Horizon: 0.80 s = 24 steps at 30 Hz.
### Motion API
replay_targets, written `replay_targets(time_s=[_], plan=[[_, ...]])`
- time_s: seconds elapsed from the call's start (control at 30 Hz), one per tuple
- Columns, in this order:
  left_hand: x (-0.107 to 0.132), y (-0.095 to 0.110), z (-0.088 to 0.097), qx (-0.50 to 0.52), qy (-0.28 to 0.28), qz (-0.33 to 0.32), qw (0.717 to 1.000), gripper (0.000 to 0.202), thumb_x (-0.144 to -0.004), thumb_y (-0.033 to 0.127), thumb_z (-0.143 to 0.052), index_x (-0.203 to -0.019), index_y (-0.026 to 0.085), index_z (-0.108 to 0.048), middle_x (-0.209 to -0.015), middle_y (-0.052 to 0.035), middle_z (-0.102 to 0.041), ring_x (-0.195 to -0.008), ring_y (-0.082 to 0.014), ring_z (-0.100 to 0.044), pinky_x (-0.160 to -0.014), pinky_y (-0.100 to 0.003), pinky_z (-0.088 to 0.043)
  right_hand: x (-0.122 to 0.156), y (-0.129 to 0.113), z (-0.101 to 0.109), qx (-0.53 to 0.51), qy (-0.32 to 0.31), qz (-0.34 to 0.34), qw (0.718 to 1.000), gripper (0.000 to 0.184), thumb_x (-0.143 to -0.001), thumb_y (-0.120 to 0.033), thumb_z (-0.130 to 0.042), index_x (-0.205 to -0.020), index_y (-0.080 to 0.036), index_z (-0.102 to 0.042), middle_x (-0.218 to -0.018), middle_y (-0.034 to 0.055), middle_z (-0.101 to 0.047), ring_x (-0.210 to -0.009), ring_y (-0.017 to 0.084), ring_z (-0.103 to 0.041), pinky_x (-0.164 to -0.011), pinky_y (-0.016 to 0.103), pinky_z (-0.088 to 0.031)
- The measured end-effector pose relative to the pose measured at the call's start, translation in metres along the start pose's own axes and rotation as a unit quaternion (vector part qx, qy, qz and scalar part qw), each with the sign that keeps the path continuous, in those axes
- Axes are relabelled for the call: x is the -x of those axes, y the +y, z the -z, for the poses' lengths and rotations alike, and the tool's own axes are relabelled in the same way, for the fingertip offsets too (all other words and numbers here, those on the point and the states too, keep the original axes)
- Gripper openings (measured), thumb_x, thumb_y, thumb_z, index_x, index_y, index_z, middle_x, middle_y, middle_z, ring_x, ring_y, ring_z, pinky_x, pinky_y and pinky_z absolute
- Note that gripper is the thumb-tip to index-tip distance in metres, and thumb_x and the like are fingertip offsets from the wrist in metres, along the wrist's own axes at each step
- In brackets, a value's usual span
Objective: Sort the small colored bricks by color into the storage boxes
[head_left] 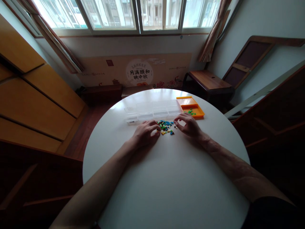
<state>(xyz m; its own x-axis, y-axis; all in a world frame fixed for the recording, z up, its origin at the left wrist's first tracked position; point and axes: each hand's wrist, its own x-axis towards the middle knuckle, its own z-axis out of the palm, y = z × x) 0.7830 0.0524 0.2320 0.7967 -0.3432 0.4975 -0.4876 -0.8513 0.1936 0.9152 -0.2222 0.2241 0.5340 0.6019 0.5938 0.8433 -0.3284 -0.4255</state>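
A small pile of tiny coloured building bricks, blue, green, yellow and dark, lies on the white round table. At the pile's left edge is my left hand, its fingers curled and its thumb drawn in toward them. My right hand is on the pile's right side, thumb and index finger bent into a ring with their tips close together. Whatever either pinch holds is too small to make out. Just behind the right hand, an orange tray has several green pieces in its front compartment.
A clear plastic compartment box stands behind the pile, against the orange tray's left side. Beyond the table are a wooden chair at the right and a low wooden bench under the window. Yellow cabinets line the left.
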Motion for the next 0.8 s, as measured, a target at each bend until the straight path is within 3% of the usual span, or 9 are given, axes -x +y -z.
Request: replay_targets(time_s=[0.23,0.53,0.8], plan=[[-0.002,0.002,-0.003,-0.013,0.021,0.017,1.000,0.011,-0.101,0.029,-0.071,-0.104,0.027,-0.081,-0.113,-0.0040,-0.079,-0.098,-0.0209,-0.075,-0.094,-0.037,-0.055,0.000,-0.015,-0.002,-0.021,-0.047,0.054,0.997,0.008,-0.103,-0.025,-0.071,-0.096,-0.026,-0.076,-0.098,0.0048,-0.079,-0.097,0.026,-0.068,-0.093,0.043,-0.053],[-0.001,0.002,-0.005,0.014,0.023,0.019,0.999,0.014,-0.106,0.028,-0.066,-0.103,0.024,-0.079,-0.110,-0.0055,-0.077,-0.094,-0.0185,-0.074,-0.091,-0.033,-0.057,-0.002,-0.023,-0.001,-0.039,-0.062,0.061,0.995,0.007,-0.102,-0.026,-0.073,-0.098,-0.027,-0.078,-0.100,0.0052,-0.080,-0.098,0.027,-0.069,-0.095,0.044,-0.055],[-0.001,0.002,-0.009,0.130,0.042,0.048,0.989,0.014,-0.110,0.032,-0.064,-0.110,0.023,-0.074,-0.103,-0.0043,-0.081,-0.086,-0.0163,-0.075,-0.081,-0.028,-0.057,-0.001,-0.035,-0.002,-0.056,-0.078,0.081,0.992,0.007,-0.103,-0.031,-0.073,-0.106,-0.028,-0.079,-0.106,0.0057,-0.081,-0.100,0.027,-0.072,-0.095,0.044,-0.056]])
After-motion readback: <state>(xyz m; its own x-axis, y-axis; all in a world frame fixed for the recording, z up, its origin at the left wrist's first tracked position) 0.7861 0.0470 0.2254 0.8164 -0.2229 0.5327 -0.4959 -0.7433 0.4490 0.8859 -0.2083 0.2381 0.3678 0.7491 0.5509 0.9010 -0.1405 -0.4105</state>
